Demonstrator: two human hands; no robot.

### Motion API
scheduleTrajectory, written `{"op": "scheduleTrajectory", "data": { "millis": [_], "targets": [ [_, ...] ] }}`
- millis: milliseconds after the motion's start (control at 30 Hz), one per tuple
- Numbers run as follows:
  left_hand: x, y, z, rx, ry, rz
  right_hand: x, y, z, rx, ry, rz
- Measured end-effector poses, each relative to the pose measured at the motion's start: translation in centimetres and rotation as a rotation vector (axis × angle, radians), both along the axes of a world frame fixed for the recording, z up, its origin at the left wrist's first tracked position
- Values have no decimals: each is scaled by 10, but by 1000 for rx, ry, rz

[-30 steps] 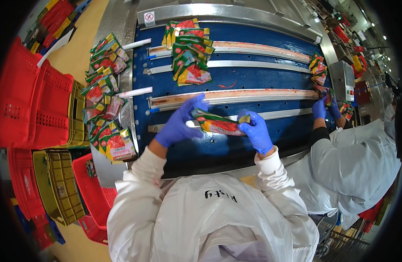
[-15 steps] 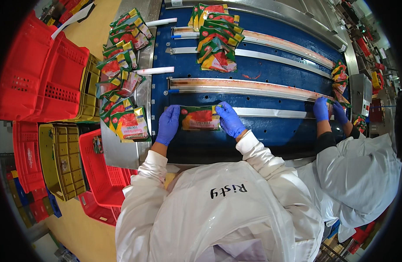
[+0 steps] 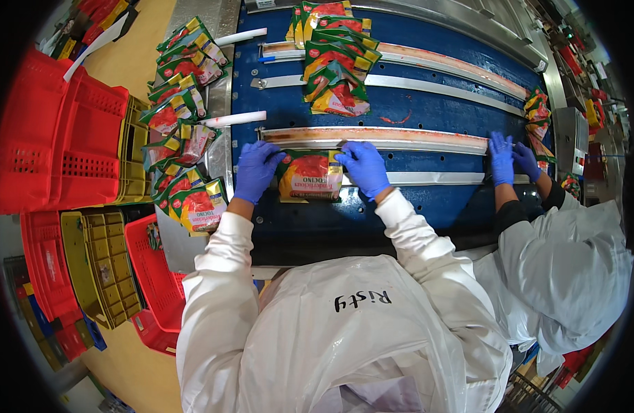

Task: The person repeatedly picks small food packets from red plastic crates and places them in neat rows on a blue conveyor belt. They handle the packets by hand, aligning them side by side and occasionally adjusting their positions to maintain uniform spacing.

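A flat food pouch [image 3: 310, 180], green, yellow and red, lies over the near metal strip on the blue machine bed. My left hand [image 3: 257, 171], in a blue-purple glove, pinches its upper left corner. Its upper right corner is between the fingers of my right hand [image 3: 364, 168], gloved alike. The pouch's top edge lies along the stained sealing bar [image 3: 413, 138]. Beyond it, a row of overlapping pouches [image 3: 339, 89] lies across the far bars. More pouches [image 3: 198, 206] are piled on the steel ledge to my left.
At the right, a co-worker's gloved hands [image 3: 501, 160] are at the bar's end, beside more pouches [image 3: 537, 113]. Red crates [image 3: 69, 138] and yellow crates [image 3: 110, 255] stand at the left. Two white rods [image 3: 234, 119] stick out from the ledge toward the blue bed [image 3: 454, 117].
Both my hands have moved the pouch away from me, up to the sealing bar, and its front now shows flatter. The co-worker's near hand has shifted slightly left and away.
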State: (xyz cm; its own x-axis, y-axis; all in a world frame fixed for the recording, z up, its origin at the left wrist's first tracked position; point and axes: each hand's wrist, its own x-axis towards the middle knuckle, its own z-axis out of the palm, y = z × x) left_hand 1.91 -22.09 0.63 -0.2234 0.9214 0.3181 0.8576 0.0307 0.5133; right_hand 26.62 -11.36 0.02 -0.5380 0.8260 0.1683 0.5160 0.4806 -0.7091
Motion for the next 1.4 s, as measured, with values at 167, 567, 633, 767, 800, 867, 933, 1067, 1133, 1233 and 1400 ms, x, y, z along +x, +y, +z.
{"op": "scheduleTrajectory", "data": {
  "millis": [167, 567, 633, 767, 800, 867, 933, 1067, 1133, 1233, 1400],
  "targets": [
    [-2, 24, -5, -113, -6, 177, -30, 21, -3, 303, -119, -102],
    [31, 18, -17, 103, -88, 41, -21, 33, 13, 287, 250, -133],
    [27, 22, -6, 90, -137, 100, -17, 60, 15, 410, 228, -272],
    [43, 40, 18, 67, -273, -15, -10, 112, 13, 521, 52, -87],
    [49, 49, 20, 85, -309, -43, -11, 116, 17, 533, 21, -52],
    [63, 70, 21, 151, -415, -47, -12, 118, 26, 586, 34, -11],
    [77, 94, 14, 241, -568, -3, -10, 113, 35, 605, 85, 30],
    [90, 118, 18, 323, -879, -129, -2, 85, 80, 441, 351, 35],
    [98, 120, 24, 320, -1185, -268, 18, 78, 87, 334, 453, 25],
    [116, 111, 43, 142, -1205, -231, 56, 60, 80, 4, 687, -134],
    [132, 52, 49, -94, -1287, -233, 93, 25, 34, -392, 724, -247]
  ]
}}
